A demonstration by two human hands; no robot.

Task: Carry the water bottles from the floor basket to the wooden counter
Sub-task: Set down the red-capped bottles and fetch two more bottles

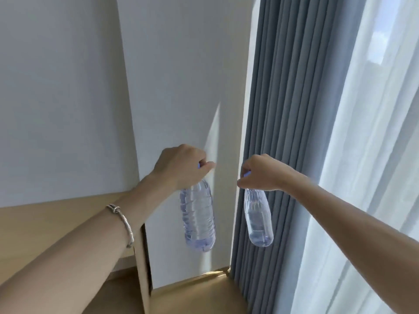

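My left hand (181, 164) grips the cap end of a clear ribbed water bottle (197, 216), which hangs down in front of the white wall. My right hand (263, 172) pinches the cap of a second, smoother clear water bottle (258, 219) that dangles beside the blue curtain. Both bottles hold water and hang in the air, apart from each other. The wooden counter (56, 223) lies at the lower left, below and left of my left forearm, which wears a silver bangle. The floor basket is out of view.
A white wall (181, 87) fills the middle and left. A blue-grey curtain (283, 109) and a sheer white curtain (374, 155) hang on the right. The counter's side panel (142, 279) drops to the wooden floor (192, 295) below the bottles.
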